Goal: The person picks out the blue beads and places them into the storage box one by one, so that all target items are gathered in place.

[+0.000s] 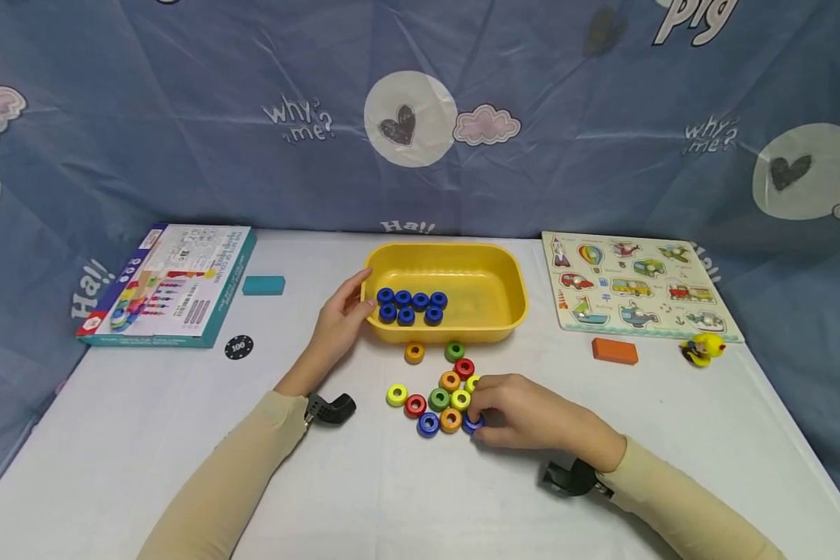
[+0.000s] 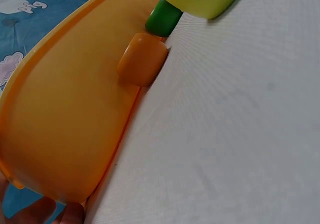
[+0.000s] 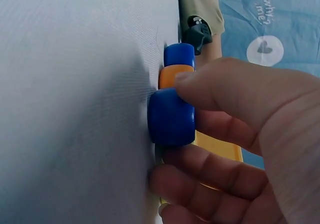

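Observation:
A yellow plastic basin (image 1: 455,333) stands at the back middle of the table, with several blue rings (image 1: 406,316) inside its left part. My left hand (image 1: 341,311) grips the basin's left end, thumb over the rim and fingers outside; the left wrist view shows fingertips (image 2: 37,210) at its wall. In front of the basin lies a loose group of red, green, orange, yellow and blue rings. With thumb and fingers, my right hand (image 1: 525,412) pinches a blue ring (image 3: 172,116) at the group's right edge. That ring appears to touch the table.
At left are a boxed toy (image 1: 175,288), a teal block (image 1: 264,285) and a black chip (image 1: 239,347) marked 100. On the right lie a picture puzzle board (image 1: 637,284), an orange block (image 1: 614,351) and a yellow duck figure (image 1: 704,349). A blue curtain hangs behind.

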`<move>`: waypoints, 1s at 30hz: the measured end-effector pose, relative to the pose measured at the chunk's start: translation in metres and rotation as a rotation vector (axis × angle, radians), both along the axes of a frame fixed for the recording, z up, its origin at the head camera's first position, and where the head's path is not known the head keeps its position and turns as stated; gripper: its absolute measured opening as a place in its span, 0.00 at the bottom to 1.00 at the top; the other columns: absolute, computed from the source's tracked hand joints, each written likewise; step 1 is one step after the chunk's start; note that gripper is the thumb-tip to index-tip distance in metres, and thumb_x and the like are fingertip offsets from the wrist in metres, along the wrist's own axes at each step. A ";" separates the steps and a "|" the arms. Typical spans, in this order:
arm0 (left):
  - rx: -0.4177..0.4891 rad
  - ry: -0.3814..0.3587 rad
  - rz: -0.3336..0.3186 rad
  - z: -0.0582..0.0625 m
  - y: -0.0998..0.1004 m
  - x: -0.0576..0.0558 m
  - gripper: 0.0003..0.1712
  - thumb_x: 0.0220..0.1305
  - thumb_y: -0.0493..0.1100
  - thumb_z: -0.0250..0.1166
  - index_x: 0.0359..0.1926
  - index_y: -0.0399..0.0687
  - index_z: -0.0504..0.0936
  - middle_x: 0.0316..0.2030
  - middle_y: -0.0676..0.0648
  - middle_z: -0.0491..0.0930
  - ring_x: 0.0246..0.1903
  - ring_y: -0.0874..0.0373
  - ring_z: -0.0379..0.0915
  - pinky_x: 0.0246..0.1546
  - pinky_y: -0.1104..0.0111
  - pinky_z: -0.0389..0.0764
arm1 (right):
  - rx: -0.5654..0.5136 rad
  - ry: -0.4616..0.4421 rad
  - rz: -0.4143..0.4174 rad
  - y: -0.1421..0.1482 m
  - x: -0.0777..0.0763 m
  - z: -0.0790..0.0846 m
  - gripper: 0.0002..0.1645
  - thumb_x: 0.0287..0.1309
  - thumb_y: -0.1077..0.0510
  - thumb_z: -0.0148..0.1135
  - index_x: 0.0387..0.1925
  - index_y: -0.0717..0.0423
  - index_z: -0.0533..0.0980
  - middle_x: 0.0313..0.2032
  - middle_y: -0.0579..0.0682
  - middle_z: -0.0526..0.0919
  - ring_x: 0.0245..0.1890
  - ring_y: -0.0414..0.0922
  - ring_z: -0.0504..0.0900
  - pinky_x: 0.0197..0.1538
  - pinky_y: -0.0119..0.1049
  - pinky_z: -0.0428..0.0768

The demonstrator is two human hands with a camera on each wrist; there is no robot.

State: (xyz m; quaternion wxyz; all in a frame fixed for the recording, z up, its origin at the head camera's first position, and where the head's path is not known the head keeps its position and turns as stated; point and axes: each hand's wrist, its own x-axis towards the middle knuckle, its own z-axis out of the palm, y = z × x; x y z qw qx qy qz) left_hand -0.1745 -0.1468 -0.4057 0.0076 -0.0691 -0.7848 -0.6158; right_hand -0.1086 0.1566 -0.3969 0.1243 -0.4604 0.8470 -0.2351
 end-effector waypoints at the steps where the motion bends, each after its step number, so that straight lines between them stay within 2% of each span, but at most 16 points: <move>1: -0.001 0.000 -0.002 0.000 0.000 0.000 0.31 0.69 0.37 0.54 0.72 0.40 0.61 0.73 0.40 0.59 0.69 0.44 0.61 0.68 0.58 0.69 | 0.003 0.001 -0.002 0.000 0.000 0.000 0.06 0.53 0.53 0.70 0.33 0.46 0.80 0.32 0.37 0.77 0.32 0.32 0.72 0.36 0.22 0.76; 11: -0.006 0.002 0.003 0.001 -0.001 0.000 0.31 0.69 0.36 0.54 0.72 0.41 0.61 0.73 0.40 0.59 0.70 0.45 0.61 0.68 0.58 0.69 | 0.000 -0.027 -0.002 -0.001 -0.001 0.003 0.06 0.54 0.53 0.70 0.31 0.45 0.79 0.30 0.37 0.76 0.31 0.34 0.73 0.34 0.22 0.74; 14: 0.001 0.006 -0.004 0.000 -0.001 0.000 0.32 0.69 0.36 0.54 0.72 0.41 0.61 0.73 0.40 0.58 0.69 0.44 0.61 0.68 0.57 0.69 | -0.036 -0.045 -0.014 0.003 -0.004 0.013 0.06 0.52 0.55 0.70 0.30 0.45 0.78 0.29 0.37 0.76 0.30 0.36 0.74 0.33 0.24 0.76; 17: 0.007 0.007 -0.009 0.000 0.001 0.000 0.32 0.69 0.36 0.54 0.72 0.41 0.61 0.73 0.41 0.58 0.69 0.44 0.61 0.68 0.57 0.70 | -0.104 -0.024 -0.052 0.008 -0.012 0.031 0.07 0.50 0.58 0.70 0.30 0.46 0.78 0.30 0.37 0.78 0.30 0.37 0.76 0.34 0.27 0.80; 21: 0.006 0.008 -0.009 0.000 0.001 -0.001 0.31 0.69 0.36 0.54 0.72 0.41 0.61 0.73 0.41 0.58 0.69 0.44 0.62 0.68 0.58 0.70 | -0.188 0.063 -0.138 0.009 -0.034 0.054 0.08 0.48 0.62 0.71 0.31 0.50 0.80 0.31 0.41 0.83 0.30 0.35 0.80 0.33 0.28 0.83; 24: 0.010 0.004 -0.009 0.000 0.001 0.000 0.32 0.69 0.36 0.54 0.72 0.41 0.61 0.73 0.41 0.58 0.69 0.44 0.62 0.68 0.58 0.70 | -0.197 0.096 -0.241 0.002 -0.057 0.066 0.08 0.48 0.63 0.71 0.32 0.54 0.80 0.31 0.46 0.85 0.28 0.35 0.82 0.30 0.28 0.83; 27: 0.012 -0.002 -0.005 0.000 0.001 0.000 0.32 0.69 0.37 0.54 0.72 0.42 0.61 0.73 0.40 0.59 0.69 0.43 0.62 0.67 0.58 0.70 | -0.172 0.079 -0.332 -0.009 -0.081 0.073 0.07 0.50 0.62 0.71 0.33 0.56 0.81 0.32 0.50 0.86 0.27 0.38 0.84 0.30 0.31 0.84; 30: 0.013 -0.001 0.001 0.000 0.001 0.000 0.31 0.69 0.37 0.55 0.72 0.42 0.61 0.73 0.40 0.59 0.69 0.44 0.62 0.67 0.58 0.70 | -0.143 0.043 -0.403 -0.019 -0.102 0.071 0.07 0.51 0.60 0.70 0.33 0.56 0.81 0.33 0.51 0.87 0.30 0.42 0.85 0.35 0.36 0.85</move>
